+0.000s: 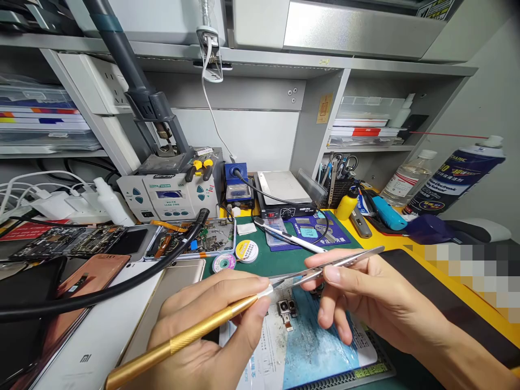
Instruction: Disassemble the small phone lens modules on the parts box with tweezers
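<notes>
My left hand point(211, 330) is closed round a gold pen-shaped tool point(179, 342), and a small white piece point(265, 291) shows between its thumb and forefinger. My right hand point(365, 287) pinches silver tweezers point(345, 261), whose tips reach left to the white piece; whether they touch it is hard to tell. Below the tweezers, a small camera module point(286, 309) with two lenses and a short flex connector lies on a blue and white sheet point(312, 346).
Phones point(85, 336) lie at the left beside a black hose point(134, 290) and a tray of parts point(219, 238). Behind stand a hot-air station point(170, 195), a small heating plate point(284, 189) and a yellow bottle point(346, 205). A blue spray can point(457, 176) leans at the right.
</notes>
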Available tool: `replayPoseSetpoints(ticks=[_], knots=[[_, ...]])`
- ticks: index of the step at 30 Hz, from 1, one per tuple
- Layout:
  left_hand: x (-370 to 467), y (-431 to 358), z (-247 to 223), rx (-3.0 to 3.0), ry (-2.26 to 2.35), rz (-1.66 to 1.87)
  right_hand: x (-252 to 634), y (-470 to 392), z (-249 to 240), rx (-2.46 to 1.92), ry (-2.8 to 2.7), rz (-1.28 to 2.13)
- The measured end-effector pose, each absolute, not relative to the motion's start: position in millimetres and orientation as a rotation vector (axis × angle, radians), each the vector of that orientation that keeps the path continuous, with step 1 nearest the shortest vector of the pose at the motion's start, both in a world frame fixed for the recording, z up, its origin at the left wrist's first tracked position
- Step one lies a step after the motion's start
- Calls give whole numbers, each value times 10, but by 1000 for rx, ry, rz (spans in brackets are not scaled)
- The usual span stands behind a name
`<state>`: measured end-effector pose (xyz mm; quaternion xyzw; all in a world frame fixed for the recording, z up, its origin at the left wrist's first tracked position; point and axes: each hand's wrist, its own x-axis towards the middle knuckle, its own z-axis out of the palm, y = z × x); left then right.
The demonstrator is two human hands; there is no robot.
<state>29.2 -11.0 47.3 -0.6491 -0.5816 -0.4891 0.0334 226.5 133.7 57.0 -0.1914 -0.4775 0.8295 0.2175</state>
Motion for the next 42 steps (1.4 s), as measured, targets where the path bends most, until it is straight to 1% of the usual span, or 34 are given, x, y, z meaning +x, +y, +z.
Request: replayPoseSetpoints(ticks=[10, 17, 26, 36, 42], knots=[[320, -123, 477, -1885, -1805, -1464, 2268, 1339, 581, -538, -1316, 2309], [325, -114, 503, -1947, -1791, -1480, 2239, 1319, 576, -564, -1346, 2304], [337, -123, 430, -1827, -1777, -1700, 2268, 1332, 571, -525, -1320, 2301], [296, -108, 501, -2043, -1826, -1651, 2284, 1300, 514, -522, -1499, 2171], [321, -90, 488, -2077, -1844, -1643, 2272, 1300, 483, -484, -1551, 2156]])
